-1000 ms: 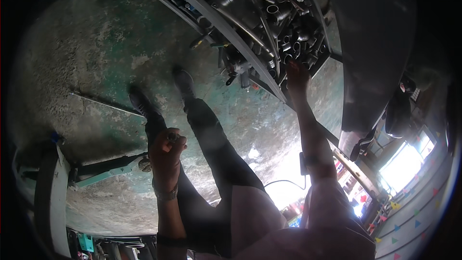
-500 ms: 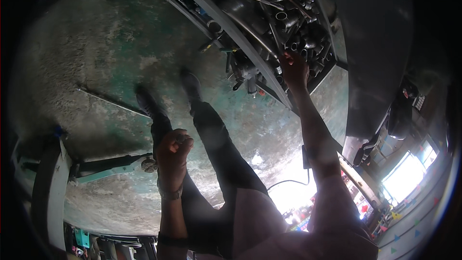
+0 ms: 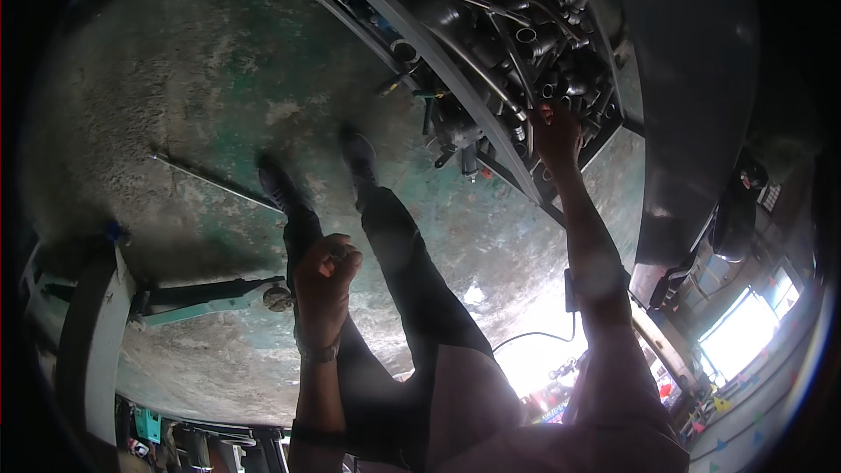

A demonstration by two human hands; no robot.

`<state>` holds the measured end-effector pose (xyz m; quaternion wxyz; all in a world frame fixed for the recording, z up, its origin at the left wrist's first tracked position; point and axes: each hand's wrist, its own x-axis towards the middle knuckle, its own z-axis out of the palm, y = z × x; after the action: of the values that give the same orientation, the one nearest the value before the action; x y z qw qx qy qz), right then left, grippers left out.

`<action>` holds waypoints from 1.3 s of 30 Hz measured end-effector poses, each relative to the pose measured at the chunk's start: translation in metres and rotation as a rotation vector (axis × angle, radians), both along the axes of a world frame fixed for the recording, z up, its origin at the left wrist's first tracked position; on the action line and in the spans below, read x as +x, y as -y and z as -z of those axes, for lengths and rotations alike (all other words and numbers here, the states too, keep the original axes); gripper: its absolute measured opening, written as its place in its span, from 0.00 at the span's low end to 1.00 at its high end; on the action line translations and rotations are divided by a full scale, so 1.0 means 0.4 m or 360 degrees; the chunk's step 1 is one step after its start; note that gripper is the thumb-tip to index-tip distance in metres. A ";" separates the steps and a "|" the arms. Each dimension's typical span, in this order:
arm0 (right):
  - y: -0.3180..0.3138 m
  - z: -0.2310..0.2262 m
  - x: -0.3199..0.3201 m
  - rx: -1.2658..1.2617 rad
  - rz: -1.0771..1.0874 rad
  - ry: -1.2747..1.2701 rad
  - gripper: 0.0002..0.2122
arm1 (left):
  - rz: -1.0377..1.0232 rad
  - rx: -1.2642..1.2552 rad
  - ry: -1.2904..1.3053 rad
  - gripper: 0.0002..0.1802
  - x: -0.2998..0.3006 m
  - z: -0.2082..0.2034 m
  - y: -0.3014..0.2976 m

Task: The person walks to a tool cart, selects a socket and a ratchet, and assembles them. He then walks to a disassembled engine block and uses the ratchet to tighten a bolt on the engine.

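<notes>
My right hand point(image 3: 555, 135) reaches into a metal-framed tray point(image 3: 477, 109) full of loose steel tools and sockets. Its fingers are curled together among the pieces; whatever they grip is hidden. The end of a long metal bar point(image 3: 477, 72) lies just left of those fingers. Several round, hollow sockets point(image 3: 526, 36) are heaped beyond the hand. Over my legs, my left hand point(image 3: 324, 285) is closed, thumb against fingers. Something small and roundish seems to be in that grasp, too dark to name.
A thin metal rod point(image 3: 215, 182) lies on the worn green floor point(image 3: 210, 105) by my left shoe point(image 3: 276, 180). At the left, a teal arm point(image 3: 197, 309) extends from a grey post point(image 3: 95, 342). A large dark panel point(image 3: 692, 105) stands right of the tray.
The whole view has shifted slightly, so the scene sits a little further right and lower. My right hand stays in the tray, and my left hand remains closed over my legs.
</notes>
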<state>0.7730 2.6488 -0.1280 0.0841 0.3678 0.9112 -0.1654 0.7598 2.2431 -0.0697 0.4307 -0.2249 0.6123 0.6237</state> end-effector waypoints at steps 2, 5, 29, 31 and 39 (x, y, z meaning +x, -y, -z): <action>0.001 0.004 -0.010 0.0171 -0.0032 0.0030 0.08 | 0.0041 -0.0051 -0.0069 0.12 0.001 -0.001 0.000; 0.033 0.002 -0.025 0.0279 -0.0257 -0.0114 0.09 | -0.0009 0.0011 -0.0078 0.13 0.001 0.000 -0.003; 0.110 -0.078 -0.049 -0.1382 0.0479 0.0051 0.10 | -0.0059 0.0000 -0.0001 0.13 -0.035 -0.015 -0.019; 0.131 -0.095 -0.032 -0.1452 0.0384 -0.0082 0.11 | -0.0078 -0.0002 0.0011 0.13 -0.036 -0.016 -0.020; 0.244 -0.174 0.041 -0.1697 0.0682 0.0355 0.13 | -0.0032 -0.0060 -0.0137 0.13 -0.054 -0.019 -0.033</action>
<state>0.7893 2.5511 -0.0583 0.3175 0.4660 0.5930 -0.5748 0.7383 2.2565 -0.0619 0.3933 -0.2121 0.6396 0.6255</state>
